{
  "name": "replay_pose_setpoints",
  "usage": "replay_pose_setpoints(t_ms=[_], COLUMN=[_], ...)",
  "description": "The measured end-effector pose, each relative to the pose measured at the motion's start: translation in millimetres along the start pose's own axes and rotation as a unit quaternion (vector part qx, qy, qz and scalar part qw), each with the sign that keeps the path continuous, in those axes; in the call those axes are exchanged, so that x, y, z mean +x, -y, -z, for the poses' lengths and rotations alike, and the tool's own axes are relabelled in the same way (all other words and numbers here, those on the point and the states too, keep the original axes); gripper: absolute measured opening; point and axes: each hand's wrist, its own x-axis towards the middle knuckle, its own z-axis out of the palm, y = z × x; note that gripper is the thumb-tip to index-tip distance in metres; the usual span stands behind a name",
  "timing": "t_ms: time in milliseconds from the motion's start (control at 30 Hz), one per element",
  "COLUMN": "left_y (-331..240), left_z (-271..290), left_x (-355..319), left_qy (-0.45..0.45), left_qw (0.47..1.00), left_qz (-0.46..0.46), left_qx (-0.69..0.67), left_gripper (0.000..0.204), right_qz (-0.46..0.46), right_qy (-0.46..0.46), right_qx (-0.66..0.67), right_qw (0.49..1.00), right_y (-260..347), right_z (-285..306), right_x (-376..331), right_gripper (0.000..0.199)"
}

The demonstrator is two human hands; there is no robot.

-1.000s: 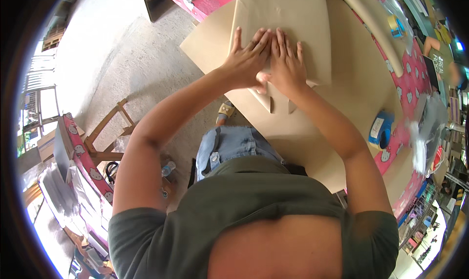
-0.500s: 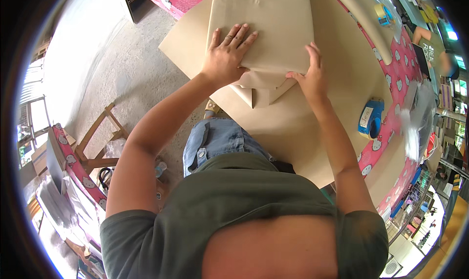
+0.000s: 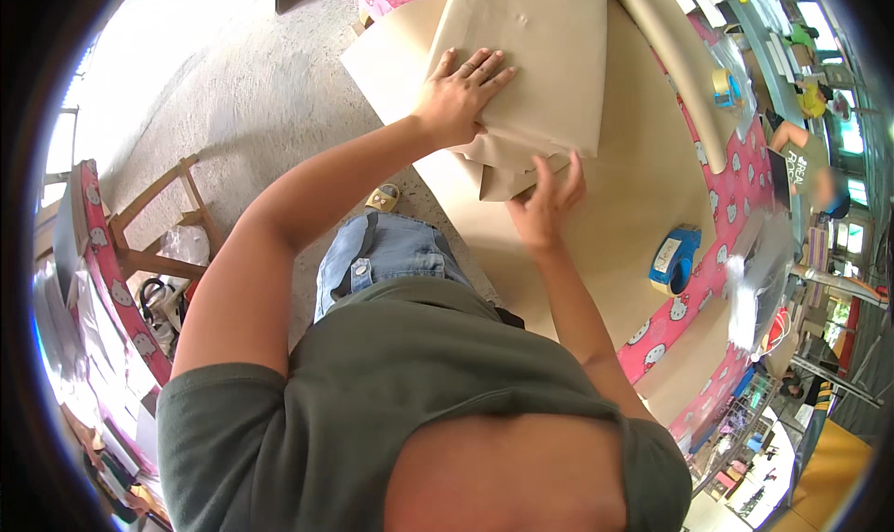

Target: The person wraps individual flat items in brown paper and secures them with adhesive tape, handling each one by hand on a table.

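A large flat package wrapped in brown paper lies on a wide sheet of brown paper spread over the table. My left hand rests flat on the package near its left edge, fingers spread. At the package's near end, loose paper is creased into a folded flap. My right hand is at this flap, its fingers apart and curved upward at the fold's right side. The palm partly hides the flap, and I see nothing held in the fingers.
To the right, a blue tape dispenser lies on the paper. Beyond it runs a pink patterned table cover. A long paper roll and another tape dispenser are at the far right. A wooden frame stands on the left floor.
My right hand has shifted left and down from the package's right corner to the near-end flap. My left hand stays on top. The whole view has turned slightly.
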Motion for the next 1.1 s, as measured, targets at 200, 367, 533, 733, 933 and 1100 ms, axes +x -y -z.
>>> replay_pose_setpoints(t_ms=[200, 367, 533, 733, 933, 1100], left_y=[15.4, 23.0, 3.6, 47.2, 87.6, 58.2], left_z=[-16.1, 15.6, 10.9, 33.1, 28.4, 21.5], left_x=[-10.2, -26.3, -21.3, -27.0, -42.7, -48.7], left_qy=[-0.063, -0.018, -0.131, -0.087, -0.062, -0.181], left_qw=[0.996, 0.976, 0.964, 0.917, 0.908, 0.951], left_qz=[-0.041, -0.111, -0.160, -0.077, 0.004, 0.156], left_qx=[-0.053, -0.185, -0.165, -0.382, -0.413, -0.196], left_gripper=[0.090, 0.070, 0.027, 0.016, 0.015, 0.042], right_qz=[0.168, 0.118, 0.113, 0.013, 0.095, 0.093], right_qy=[-0.036, -0.085, -0.061, 0.006, 0.037, 0.050], right_qx=[0.033, 0.105, 0.107, 0.111, 0.084, 0.039], right_qw=[0.985, 0.984, 0.986, 0.994, 0.991, 0.994], right_y=[4.4, -26.6, -15.0, 51.7, 86.6, 43.1], right_z=[9.5, -6.5, 0.1, 10.2, -4.0, -29.1], right_x=[67.7, 72.5, 78.0, 88.4, 113.4, 136.7], right_gripper=[0.014, 0.015, 0.012, 0.015, 0.041, 0.067])
